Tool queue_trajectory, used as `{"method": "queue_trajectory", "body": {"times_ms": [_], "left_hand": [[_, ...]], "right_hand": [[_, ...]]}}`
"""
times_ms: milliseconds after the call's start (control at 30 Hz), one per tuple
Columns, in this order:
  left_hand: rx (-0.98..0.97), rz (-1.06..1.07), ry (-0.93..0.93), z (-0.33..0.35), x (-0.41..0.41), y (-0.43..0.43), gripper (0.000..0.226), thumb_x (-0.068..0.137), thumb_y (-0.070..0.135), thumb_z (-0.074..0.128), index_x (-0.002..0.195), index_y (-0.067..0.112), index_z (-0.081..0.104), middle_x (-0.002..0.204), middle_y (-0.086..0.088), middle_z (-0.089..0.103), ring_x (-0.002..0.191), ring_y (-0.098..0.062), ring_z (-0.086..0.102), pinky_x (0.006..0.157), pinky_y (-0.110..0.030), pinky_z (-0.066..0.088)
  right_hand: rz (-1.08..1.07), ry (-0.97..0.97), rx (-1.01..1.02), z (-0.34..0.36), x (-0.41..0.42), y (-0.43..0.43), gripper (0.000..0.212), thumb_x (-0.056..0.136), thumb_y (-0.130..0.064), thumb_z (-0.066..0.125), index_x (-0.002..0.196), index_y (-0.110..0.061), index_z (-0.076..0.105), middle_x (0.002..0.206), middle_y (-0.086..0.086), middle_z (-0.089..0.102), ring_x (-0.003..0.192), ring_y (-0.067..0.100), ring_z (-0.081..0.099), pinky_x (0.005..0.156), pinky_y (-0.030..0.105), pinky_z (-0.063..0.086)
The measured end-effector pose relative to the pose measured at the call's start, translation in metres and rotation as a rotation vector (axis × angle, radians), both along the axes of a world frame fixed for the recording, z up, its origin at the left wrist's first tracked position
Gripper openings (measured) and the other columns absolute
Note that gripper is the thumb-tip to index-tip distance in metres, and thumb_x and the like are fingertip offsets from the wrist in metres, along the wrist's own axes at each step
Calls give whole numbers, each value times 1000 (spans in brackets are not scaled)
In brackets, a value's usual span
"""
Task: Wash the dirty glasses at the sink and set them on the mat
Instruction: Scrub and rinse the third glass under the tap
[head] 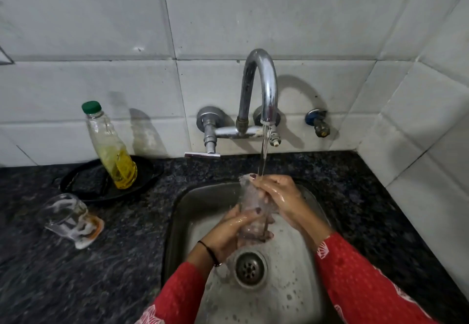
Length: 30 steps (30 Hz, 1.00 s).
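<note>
A clear drinking glass [250, 196] is held over the steel sink [185, 212], its rim up under the running water stream [264, 153]. My left hand [228, 234] grips its lower part. My right hand [276, 196] wraps the upper part, fingers at the rim. Both hands are wet and soapy. A second glass [64, 215], streaked with white foam, stands on the counter at the left on a small orange and white pad [95, 229]. No mat is in view.
The chrome tap [261, 87] juts from the tiled wall above the sink. A bottle of yellow liquid with a green cap [111, 151] stands on a black tray [86, 184] at the back left. Dark granite counter [88, 273] surrounds the sink; the drain [250, 269] lies below my hands.
</note>
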<state>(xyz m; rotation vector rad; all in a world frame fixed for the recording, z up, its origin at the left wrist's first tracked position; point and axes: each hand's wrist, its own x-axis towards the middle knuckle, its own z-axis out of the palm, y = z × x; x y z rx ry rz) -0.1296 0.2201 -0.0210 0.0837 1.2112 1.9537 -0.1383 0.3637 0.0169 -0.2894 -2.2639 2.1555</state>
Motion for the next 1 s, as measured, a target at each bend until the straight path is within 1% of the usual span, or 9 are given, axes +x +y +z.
{"method": "queue_trajectory", "body": {"times_ms": [67,233,333,400,500,633,867,933,1000], "left_hand": [[97,-69,-97,3,-2,-4,53,75,25,71,123,9,55,103,-16,68,81,-31,68,80,-52,56],[-491,133,533,-12,-5,10,70,71,16,80,124,35,38,109,2,62,84,-13,65,68,-36,58],[-442,205,610,-19,2,12,70,69,18,82,121,35,39,112,-1,59,90,-13,60,67,-36,55],[-368,232,597,-18,7,14,70,70,7,81,125,24,41,117,-8,57,95,-13,61,71,-30,57],[-305,297,574,-24,13,16,75,69,-17,72,130,5,35,117,-2,56,95,2,64,72,-15,52],[-306,315,561,-32,18,15,79,66,-18,74,130,8,36,124,-5,56,103,0,63,79,-16,52],[-270,413,381,-43,11,-10,79,68,11,83,134,26,42,133,-2,55,117,-9,58,95,-30,51],[-206,417,303,-39,11,-16,70,68,27,81,130,25,49,132,-7,58,118,-20,59,98,-40,49],[-230,389,394,-29,11,-17,60,73,29,77,128,20,53,126,-5,63,116,-17,60,96,-35,50]], "right_hand": [[0,8,-53,1,-1,0,26,87,-15,65,61,-13,65,49,-5,56,45,3,48,48,16,39],[199,25,571,-3,-1,-3,33,86,-22,68,55,-20,57,49,-8,53,43,-2,48,48,11,37],[131,160,632,-12,6,-3,25,84,-19,69,60,-15,62,65,-7,55,63,-3,49,61,15,37],[-7,218,518,-19,10,-4,14,77,-15,76,72,-19,64,89,-7,53,88,1,50,76,13,38],[-74,51,270,-26,20,-8,48,68,-17,81,106,-33,56,118,-8,47,106,6,55,88,21,50],[-75,5,251,-30,27,-6,82,59,-19,88,129,-29,46,102,-9,65,99,5,64,90,29,54],[-273,179,49,-34,25,-15,63,65,-11,85,118,-29,56,111,2,66,102,12,64,89,27,53],[-387,104,-224,-39,24,-13,45,73,-11,80,112,-27,64,112,9,69,103,18,66,89,33,54],[-472,-111,-620,-50,27,-18,33,79,-20,74,112,-18,67,115,13,70,103,22,67,89,37,54]]}}
